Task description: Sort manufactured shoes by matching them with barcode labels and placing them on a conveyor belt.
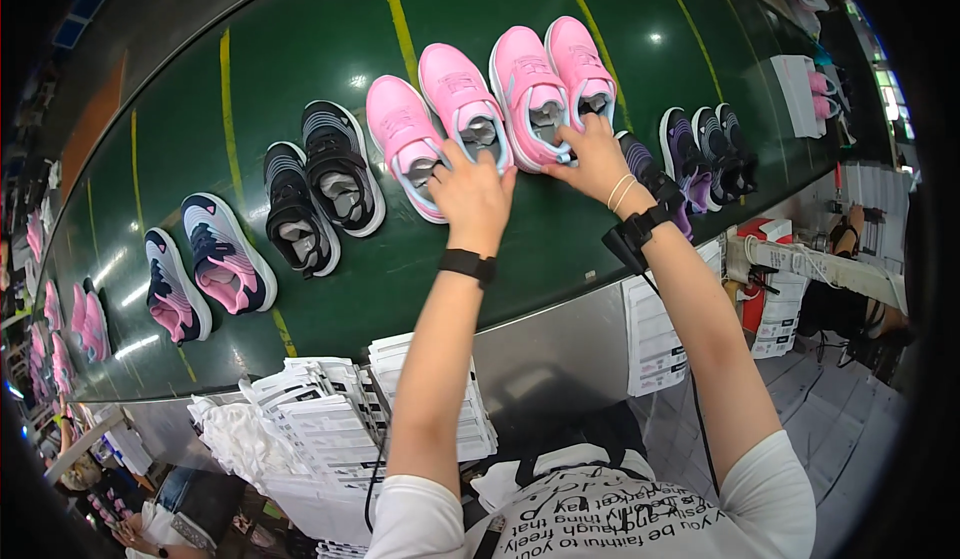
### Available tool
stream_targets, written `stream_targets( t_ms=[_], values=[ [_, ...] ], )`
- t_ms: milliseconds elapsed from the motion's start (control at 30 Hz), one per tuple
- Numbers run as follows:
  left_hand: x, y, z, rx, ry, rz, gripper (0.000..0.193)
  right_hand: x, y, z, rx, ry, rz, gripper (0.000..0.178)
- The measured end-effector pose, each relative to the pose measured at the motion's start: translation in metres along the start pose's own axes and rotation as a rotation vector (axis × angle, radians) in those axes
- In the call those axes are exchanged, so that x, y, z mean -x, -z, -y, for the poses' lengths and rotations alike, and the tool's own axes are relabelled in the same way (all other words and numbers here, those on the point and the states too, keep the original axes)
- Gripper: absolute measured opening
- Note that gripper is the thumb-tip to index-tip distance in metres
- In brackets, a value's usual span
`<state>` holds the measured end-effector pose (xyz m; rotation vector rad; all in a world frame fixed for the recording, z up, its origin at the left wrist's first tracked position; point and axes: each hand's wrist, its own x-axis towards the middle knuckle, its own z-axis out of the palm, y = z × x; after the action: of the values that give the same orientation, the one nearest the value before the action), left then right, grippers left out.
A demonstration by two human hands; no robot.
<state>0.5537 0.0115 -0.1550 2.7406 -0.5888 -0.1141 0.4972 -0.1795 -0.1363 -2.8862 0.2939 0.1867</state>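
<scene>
Two pairs of pink sneakers with straps and pale blue linings lie side by side on a green belt (420,269), toes pointing away from me. My left hand (475,202) is closed on the heel end of the left pink pair (399,119), its fingers reaching into the shoe openings. On the right pink pair (525,64), my right hand (600,164) is closed the same way, fingers at the openings and thumb near a heel. Grey stuffing shows inside these shoes. The fingertips of both hands are partly hidden within them.
Black sneakers (345,171) and navy-pink sneakers (228,254) stand to the left; dark purple sneakers (686,159) stand right. Yellow lines cross the belt. Stacked printed sheets (310,409) hang along its near metal edge. A white box (795,94) sits far right. Another person is at lower left.
</scene>
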Motion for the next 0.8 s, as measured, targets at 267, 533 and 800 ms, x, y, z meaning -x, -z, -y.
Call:
stream_targets(
  t_ms=[267, 533, 800],
  values=[
    [0.075, 0.074, 0.060, 0.189, -0.066, 0.077, 0.049, 0.200, 0.059, 0.073, -0.110, 0.020, 0.073, 0.041],
    [0.296, 0.056, -0.026, 0.830, 0.028, 0.618, 0.059, 0.355, 0.034, 0.080, -0.439, -0.052, 0.348, 0.038],
    [0.303, 0.028, -0.023, 0.545, -0.645, 0.107, 0.030, 0.363, 0.005, 0.015, -0.228, 0.151, -0.189, 0.035]
  ],
)
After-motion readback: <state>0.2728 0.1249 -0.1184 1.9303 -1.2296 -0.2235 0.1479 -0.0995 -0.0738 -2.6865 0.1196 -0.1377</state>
